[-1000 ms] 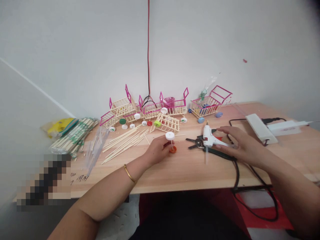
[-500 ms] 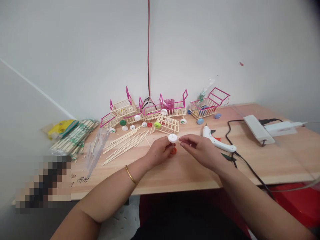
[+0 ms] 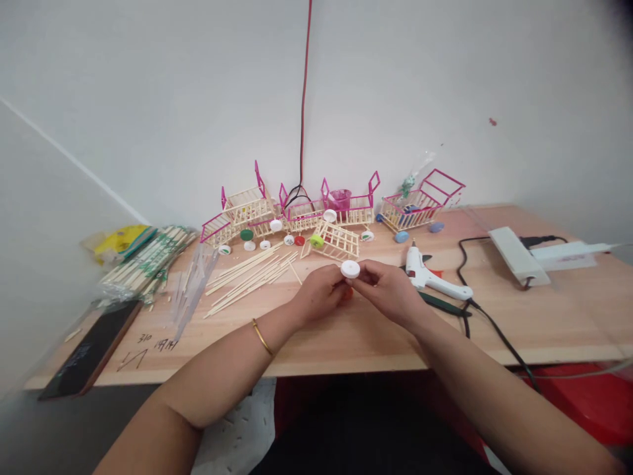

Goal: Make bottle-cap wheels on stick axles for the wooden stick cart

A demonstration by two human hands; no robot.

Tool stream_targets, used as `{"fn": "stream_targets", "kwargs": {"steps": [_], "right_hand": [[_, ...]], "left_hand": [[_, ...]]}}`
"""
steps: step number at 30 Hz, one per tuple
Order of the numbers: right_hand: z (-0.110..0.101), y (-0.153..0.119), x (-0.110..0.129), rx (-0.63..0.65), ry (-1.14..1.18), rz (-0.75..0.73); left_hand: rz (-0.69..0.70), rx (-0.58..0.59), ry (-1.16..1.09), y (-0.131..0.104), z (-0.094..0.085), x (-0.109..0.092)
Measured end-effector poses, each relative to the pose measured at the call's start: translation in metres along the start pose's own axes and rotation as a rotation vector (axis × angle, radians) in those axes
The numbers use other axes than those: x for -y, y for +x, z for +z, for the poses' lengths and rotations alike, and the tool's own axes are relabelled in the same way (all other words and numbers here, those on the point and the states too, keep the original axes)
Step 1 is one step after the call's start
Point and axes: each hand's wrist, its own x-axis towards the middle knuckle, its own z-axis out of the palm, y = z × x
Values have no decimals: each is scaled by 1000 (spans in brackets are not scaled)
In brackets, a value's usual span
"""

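Note:
A white bottle cap [image 3: 350, 269] and an orange cap [image 3: 348, 293] below it form one piece, joined by a short rod that my fingers now mostly hide. My left hand [image 3: 320, 292] is closed around the middle of this piece, its fingertips between the two caps. From the other side, the thumb and fingers of my right hand [image 3: 386, 287] are closed on the white cap's edge. Just beyond my hands lies a small stick cart frame [image 3: 341, 241] with a lime-green cap [image 3: 316, 241] as a wheel.
A hot glue gun [image 3: 435, 277] lies right of my hands, near dark-handled pliers [image 3: 442, 304] and a white power strip [image 3: 519, 256]. Left are loose sticks [image 3: 252, 280], clear glue sticks [image 3: 190, 290] and bagged sticks [image 3: 148, 264]. Several stick carts [image 3: 413, 211] line the wall.
My right hand has moved left and closed on the white cap, from which it was apart before. My left hand keeps its hold. The view has shifted slightly.

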Motion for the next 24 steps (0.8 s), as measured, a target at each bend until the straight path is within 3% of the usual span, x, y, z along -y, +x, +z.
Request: {"fn": "stream_targets", "kwargs": {"steps": [11,24], "right_hand": [[-1,2,-3,2,-58,-8],[-1,1,-5,0,-119,-51]], "left_hand": [[7,84,95,-2,-8,6],[31,132,152,-1,-5,5]]}}
